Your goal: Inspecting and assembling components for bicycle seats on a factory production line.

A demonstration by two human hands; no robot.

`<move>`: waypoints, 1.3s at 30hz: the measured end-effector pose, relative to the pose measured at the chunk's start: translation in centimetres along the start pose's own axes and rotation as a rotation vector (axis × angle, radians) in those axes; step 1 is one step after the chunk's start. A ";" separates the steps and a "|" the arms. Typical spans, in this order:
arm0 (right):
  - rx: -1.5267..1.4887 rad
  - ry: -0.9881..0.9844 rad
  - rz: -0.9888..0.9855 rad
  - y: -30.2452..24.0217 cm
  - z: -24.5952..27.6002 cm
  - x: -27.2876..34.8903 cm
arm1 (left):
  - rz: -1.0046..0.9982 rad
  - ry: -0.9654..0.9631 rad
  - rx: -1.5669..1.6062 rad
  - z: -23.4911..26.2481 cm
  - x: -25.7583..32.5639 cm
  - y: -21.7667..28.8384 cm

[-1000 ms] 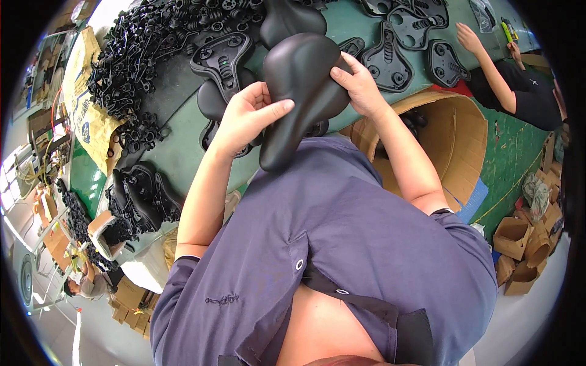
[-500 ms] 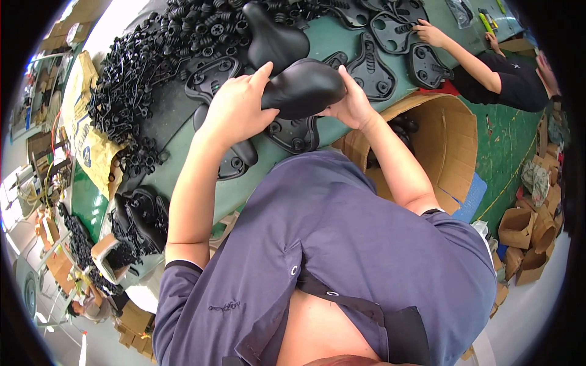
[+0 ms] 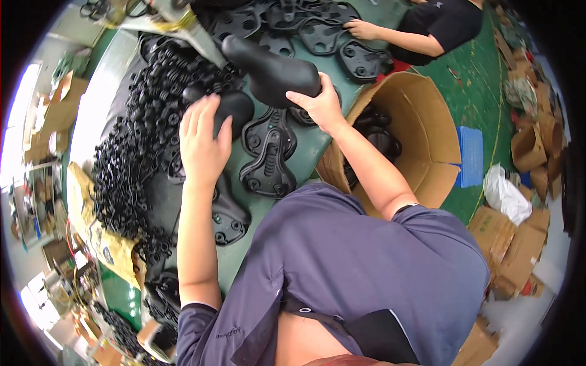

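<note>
Inspector: Status of hands?

Me: My right hand (image 3: 320, 107) is clamped on a finished saddle (image 3: 271, 73), upper centre. My left hand (image 3: 204, 143), fingers spread, rests on another saddle (image 3: 235, 107). I judge sorting underway; next, a firm grip.

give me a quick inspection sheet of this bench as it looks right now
surface: green bench top, mostly covered with black parts
job's things: black saddle held above the bench; second saddle lying on it
clutter: black saddle base plates flat on the bench; big pile of black coil springs at the left
grippers: right hand grips the raised saddle's wide end; left hand rests palm down on the second saddle, fingers spread
cables: nothing seen
surroundings: open cardboard box with black parts at the right; a co-worker's hand on plates at the far end; cardboard scraps on the floor
</note>
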State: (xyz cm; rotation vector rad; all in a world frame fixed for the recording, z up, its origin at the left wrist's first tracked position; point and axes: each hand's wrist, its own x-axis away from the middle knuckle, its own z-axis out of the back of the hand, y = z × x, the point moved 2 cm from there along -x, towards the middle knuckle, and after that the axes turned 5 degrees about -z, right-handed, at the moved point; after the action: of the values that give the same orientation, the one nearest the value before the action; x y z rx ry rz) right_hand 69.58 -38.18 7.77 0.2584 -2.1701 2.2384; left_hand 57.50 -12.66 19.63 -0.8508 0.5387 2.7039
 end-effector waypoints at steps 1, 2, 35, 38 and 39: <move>-0.040 0.062 0.011 0.8 0.9 -0.8 | 0.009 -0.060 0.015 -0.3 1.5 -0.2; -0.040 0.082 0.022 1.0 1.4 -1.5 | 0.023 -0.119 0.023 -0.5 3.3 -0.3; -0.658 0.355 -0.467 2.5 12.8 -14.5 | 0.497 -0.638 0.002 -4.5 29.2 2.1; -0.610 0.345 -0.465 1.9 13.5 -15.1 | 0.494 -0.649 0.000 -4.6 29.0 2.0; -0.599 0.348 -0.452 1.6 13.6 -15.2 | 0.490 -0.650 0.000 -4.7 29.0 2.1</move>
State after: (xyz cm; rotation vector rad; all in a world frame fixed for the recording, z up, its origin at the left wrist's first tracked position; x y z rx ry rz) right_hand 85.87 -50.16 4.60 0.2787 -2.1831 1.2334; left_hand 35.98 -12.74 -0.51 0.2239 0.6456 3.1600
